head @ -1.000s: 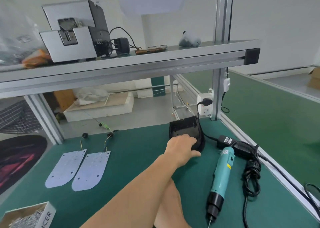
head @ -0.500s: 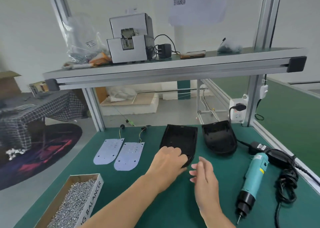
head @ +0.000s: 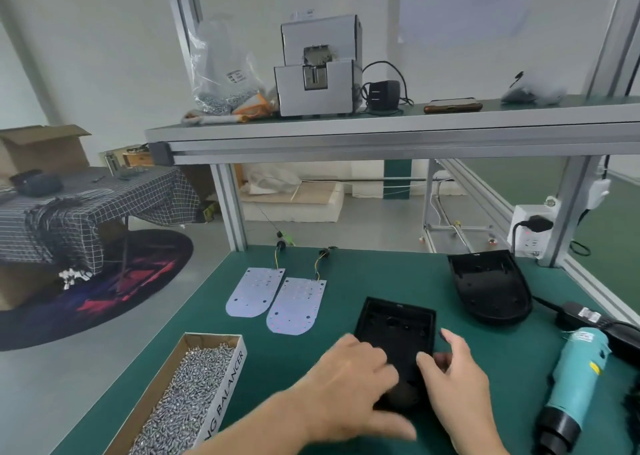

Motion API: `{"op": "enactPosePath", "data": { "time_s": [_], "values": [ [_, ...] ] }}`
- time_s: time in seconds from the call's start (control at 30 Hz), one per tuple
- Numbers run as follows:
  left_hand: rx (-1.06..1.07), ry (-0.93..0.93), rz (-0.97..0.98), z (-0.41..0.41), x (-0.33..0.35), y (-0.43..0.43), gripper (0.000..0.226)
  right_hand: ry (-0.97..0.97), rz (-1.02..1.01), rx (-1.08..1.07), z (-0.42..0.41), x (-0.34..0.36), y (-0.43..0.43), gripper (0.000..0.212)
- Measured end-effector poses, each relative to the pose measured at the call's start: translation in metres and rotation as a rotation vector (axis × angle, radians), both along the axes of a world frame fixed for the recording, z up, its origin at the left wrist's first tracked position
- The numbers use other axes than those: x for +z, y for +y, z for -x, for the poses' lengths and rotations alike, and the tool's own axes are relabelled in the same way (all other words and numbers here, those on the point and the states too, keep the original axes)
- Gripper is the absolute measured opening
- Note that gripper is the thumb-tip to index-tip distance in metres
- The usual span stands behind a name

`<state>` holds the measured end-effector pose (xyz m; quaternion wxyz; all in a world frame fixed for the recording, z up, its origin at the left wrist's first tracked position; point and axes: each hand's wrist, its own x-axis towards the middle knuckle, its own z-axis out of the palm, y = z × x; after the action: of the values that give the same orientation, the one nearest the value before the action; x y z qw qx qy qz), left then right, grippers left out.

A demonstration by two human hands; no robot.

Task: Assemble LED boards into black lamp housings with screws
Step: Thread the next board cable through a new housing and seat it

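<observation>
The black lamp housing (head: 398, 333) lies open side up near the middle of the counter's front edge, its hollow showing a few holes and nothing inside. Both hands are on its near end. The left hand (head: 346, 389) is blurred, its fingers curled over the housing's left rim and its thumb stretched along the near end. The right hand (head: 457, 385) pinches the right wall, with the thumb inside the hollow and the fingers outside.

A second housing (head: 490, 288), also open side up and bare inside, sits toward the counter's back right corner. Two LED boards (head: 254, 292) (head: 296, 305) lie flat side by side left of centre, their wires trailing toward the back edge. At the front left corner stands an open cardboard box (head: 227, 382), heaped with small silver screws (head: 187, 395). A teal electric screwdriver (head: 575, 385) lies along the right edge of the green counter (head: 363, 274), tip toward the front.

On the shelf (head: 381, 132) above stand a grey machine (head: 318, 66) and a clear plastic bag (head: 225, 66) with screws in its bottom.
</observation>
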<state>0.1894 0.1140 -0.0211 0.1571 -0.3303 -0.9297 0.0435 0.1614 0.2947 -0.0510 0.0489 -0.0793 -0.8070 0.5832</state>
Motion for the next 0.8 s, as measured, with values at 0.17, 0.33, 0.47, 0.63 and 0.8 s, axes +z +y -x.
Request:
{"op": "enactPosePath", "data": {
  "time_s": [0.17,0.33,0.47,0.63,0.8],
  "values": [
    [0.551,-0.062,-0.615,0.071,0.019,-0.074,0.03,-0.016,-0.015,-0.026,0.002,-0.001,-0.004,0.045],
    [0.886,-0.263,-0.49,0.15,0.013,-0.12,0.017,0.007,-0.019,-0.078,0.004,-0.003,-0.009,0.037],
    [0.957,-0.353,-0.426,0.195,0.003,-0.114,0.03,0.023,-0.02,-0.091,0.007,-0.007,-0.01,0.035],
    [1.085,-0.368,-0.428,0.229,-0.018,-0.097,0.041,0.055,-0.04,-0.06,0.009,-0.011,-0.009,0.035],
    [1.124,-0.418,-0.476,0.234,-0.022,-0.081,0.013,0.055,-0.051,-0.048,0.009,-0.013,-0.007,0.036]
  ]
}}
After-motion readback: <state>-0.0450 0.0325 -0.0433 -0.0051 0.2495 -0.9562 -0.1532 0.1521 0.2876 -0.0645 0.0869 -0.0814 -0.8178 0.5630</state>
